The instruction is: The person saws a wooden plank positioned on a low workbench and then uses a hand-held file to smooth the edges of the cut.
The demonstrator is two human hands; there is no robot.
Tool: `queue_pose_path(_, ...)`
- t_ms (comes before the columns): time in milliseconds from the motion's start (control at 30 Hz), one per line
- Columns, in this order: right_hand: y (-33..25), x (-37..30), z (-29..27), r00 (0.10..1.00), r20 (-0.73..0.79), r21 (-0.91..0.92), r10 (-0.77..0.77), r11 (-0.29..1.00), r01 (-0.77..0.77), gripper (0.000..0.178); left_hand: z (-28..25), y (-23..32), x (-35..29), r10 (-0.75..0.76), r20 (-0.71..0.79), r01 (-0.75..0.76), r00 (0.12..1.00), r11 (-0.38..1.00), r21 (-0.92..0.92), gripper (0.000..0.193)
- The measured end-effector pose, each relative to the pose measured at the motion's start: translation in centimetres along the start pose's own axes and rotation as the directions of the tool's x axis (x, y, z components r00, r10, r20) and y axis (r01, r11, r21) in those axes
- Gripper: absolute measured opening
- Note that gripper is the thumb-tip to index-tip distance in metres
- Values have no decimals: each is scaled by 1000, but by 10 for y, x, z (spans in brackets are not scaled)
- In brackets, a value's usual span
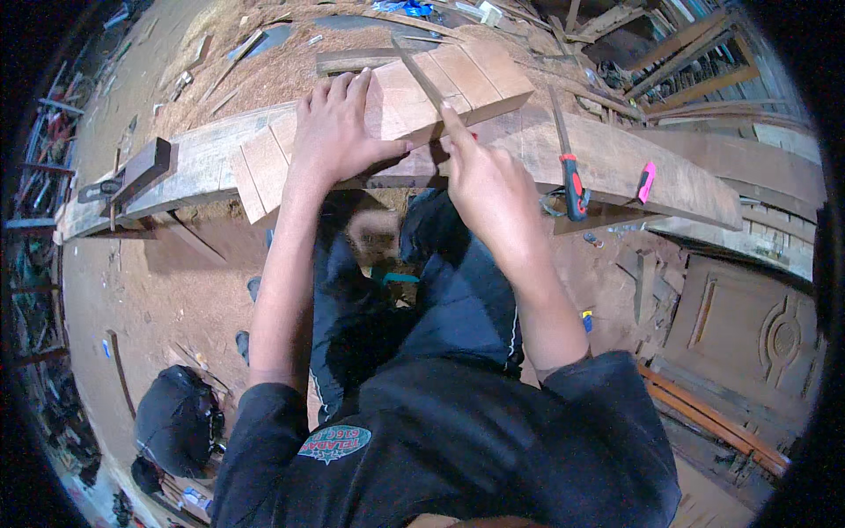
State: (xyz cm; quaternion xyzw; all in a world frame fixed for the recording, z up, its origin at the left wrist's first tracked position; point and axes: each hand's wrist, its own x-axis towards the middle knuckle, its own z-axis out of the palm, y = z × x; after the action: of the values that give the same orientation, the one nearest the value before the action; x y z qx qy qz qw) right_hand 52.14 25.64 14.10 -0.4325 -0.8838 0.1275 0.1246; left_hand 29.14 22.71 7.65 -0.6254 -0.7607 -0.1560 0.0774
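My right hand (493, 180) is closed around the handle of a file (417, 72), its index finger stretched along the blade. The narrow blade lies slantwise over a pale wooden block (488, 75), which has several straight lines across its top. Flat on the block's middle, my left hand (339, 132) is open, its thumb spread toward the right hand. The block rests at a slant on a thick plank (207, 158). To the right on the plank are a second file (572, 180) with a red and black handle and a pink marker (647, 182).
A dark wooden tool with a crossbar (141, 176) sits on the plank's left end. Sawdust (255, 75) and wood offcuts cover the ground beyond. At the right lies a carved wooden panel (748, 321). A person in dark clothing (176, 422) is low at the left.
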Motion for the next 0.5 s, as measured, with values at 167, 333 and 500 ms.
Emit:
queue_pose_path(167, 9, -22, -4, 999, 31, 55, 31, 998, -33, 54, -4, 0, 1, -11, 34, 12, 999, 999, -35, 125)
queue_pose_path(333, 14, -26, -6, 999, 29, 62, 35, 997, -36, 54, -5, 2, 0, -11, 36, 12, 999, 999, -37, 127)
queue_pose_path(500, 8, 8, 7, 1000, 11, 53, 29, 998, -29, 52, -3, 2, 4, -20, 57, 22, 998, 999, -30, 126)
